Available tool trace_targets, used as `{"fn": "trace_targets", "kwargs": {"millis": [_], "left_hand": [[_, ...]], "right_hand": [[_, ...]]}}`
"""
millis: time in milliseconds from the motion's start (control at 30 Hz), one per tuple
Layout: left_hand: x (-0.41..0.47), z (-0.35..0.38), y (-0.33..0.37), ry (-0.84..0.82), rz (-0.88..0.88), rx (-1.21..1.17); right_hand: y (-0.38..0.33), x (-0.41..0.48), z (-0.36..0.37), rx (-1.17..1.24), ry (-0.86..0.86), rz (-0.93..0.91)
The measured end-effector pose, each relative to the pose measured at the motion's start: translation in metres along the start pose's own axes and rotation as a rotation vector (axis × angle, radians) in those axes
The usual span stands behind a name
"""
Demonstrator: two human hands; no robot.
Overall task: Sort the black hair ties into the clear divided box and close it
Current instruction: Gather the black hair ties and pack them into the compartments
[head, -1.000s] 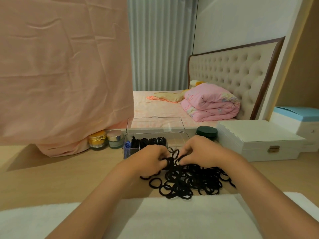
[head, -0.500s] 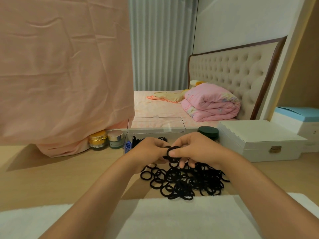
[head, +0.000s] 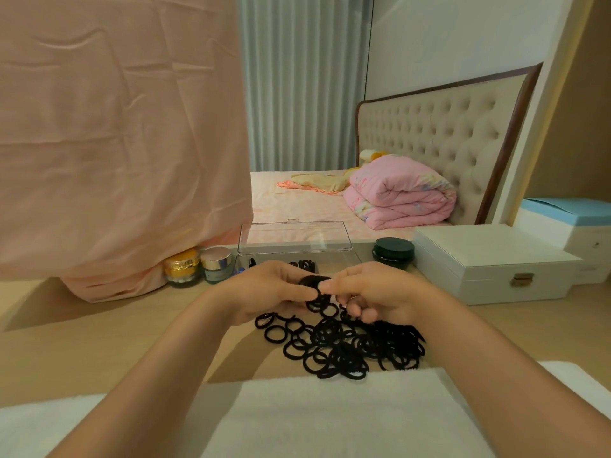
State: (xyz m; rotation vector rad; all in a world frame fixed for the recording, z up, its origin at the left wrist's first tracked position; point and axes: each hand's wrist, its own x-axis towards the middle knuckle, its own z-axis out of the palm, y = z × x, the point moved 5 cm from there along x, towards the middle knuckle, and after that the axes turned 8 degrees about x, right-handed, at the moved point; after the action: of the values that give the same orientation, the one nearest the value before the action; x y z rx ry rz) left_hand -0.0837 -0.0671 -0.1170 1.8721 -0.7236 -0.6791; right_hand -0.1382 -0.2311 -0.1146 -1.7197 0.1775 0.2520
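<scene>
Left hand (head: 274,289): my fingers pinch a small stack of ties (head: 314,281), held above the table (head: 99,342).
Right hand (head: 373,292): thumb and forefinger pinch the same stack from the other side.
Pile (head: 347,345): loose ties on the table, just below my hands.
Box (head: 340,261): clear, behind my hands, lid (head: 294,236) upright, some ties inside.

Left hand (head: 271,289) and right hand (head: 373,292) screen the front of the clear divided box (head: 344,259) — its compartment count cannot be told. Fingertips partly hide the hair-tie bundle (head: 314,281) they pinch. Labels on the gold jar (head: 182,266) and silver-lidded jar (head: 216,264) are too small to read — both forearms are cut by the lower edge.
</scene>
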Motion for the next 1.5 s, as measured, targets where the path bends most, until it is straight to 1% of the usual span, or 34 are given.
{"fn": "trace_targets", "kwargs": {"millis": [33,67,133,167,200,267,333,400,533,633,767,900,967,1033,1133,1200,1300,1433,1500], "left_hand": [[-0.001,-0.005,-0.001,0.042,-0.015,0.006],[-0.001,-0.011,-0.002,0.09,-0.034,0.013],[-0.002,-0.02,-0.004,0.162,-0.072,0.044],[-0.003,-0.024,-0.005,0.178,-0.082,0.071],[-0.004,-0.026,-0.005,0.187,-0.085,0.102],[-0.006,-0.028,-0.005,0.189,-0.085,0.157],[-0.007,-0.027,-0.006,0.179,-0.095,0.202],[-0.006,-0.026,-0.007,0.163,-0.107,0.256],[-0.004,-0.023,-0.008,0.172,-0.114,0.342],[-0.004,-0.022,-0.01,0.163,-0.104,0.371],[0.0,-0.023,-0.011,0.201,-0.074,0.363],[0.004,-0.02,-0.012,0.261,-0.073,0.258],[0.006,-0.016,-0.012,0.242,-0.059,0.21],[0.007,-0.01,-0.009,0.201,-0.032,0.105],[0.007,-0.005,-0.004,0.191,-0.01,-0.073],[0.007,-0.003,-0.004,0.174,-0.011,-0.149],[0.008,0.001,-0.003,0.132,-0.009,-0.239],[0.005,0.002,0.005,0.119,0.007,-0.378],[0.004,0.001,0.007,0.132,0.018,-0.374]], "right_hand": [[0.001,0.0,-0.002,0.008,-0.014,0.0],[0.0,0.001,-0.005,-0.053,0.001,-0.026],[-0.005,0.0,-0.004,-0.355,0.072,-0.155],[-0.008,-0.001,0.001,-0.512,0.075,-0.222],[-0.009,-0.002,0.008,-0.643,0.043,-0.258],[-0.003,-0.001,0.024,-0.928,-0.038,-0.235],[0.005,0.004,0.031,-1.17,-0.054,-0.192],[0.009,0.007,0.035,-1.254,-0.044,-0.161],[0.008,0.008,0.037,-1.197,-0.039,-0.113],[0.005,0.005,0.033,-1.075,-0.028,-0.154],[-0.01,-0.005,0.016,-0.81,0.023,-0.214],[-0.025,-0.013,0.003,-0.428,0.063,-0.258],[-0.025,-0.014,0.007,-0.272,0.054,-0.259],[-0.023,-0.012,0.011,-0.187,0.074,-0.254],[-0.02,-0.007,0.01,-0.12,0.157,-0.234],[-0.019,-0.006,0.006,-0.105,0.2,-0.228],[-0.017,-0.004,0.002,-0.097,0.236,-0.224],[-0.018,-0.003,-0.002,-0.126,0.289,-0.254],[-0.018,-0.003,-0.004,-0.128,0.309,-0.267]]}}
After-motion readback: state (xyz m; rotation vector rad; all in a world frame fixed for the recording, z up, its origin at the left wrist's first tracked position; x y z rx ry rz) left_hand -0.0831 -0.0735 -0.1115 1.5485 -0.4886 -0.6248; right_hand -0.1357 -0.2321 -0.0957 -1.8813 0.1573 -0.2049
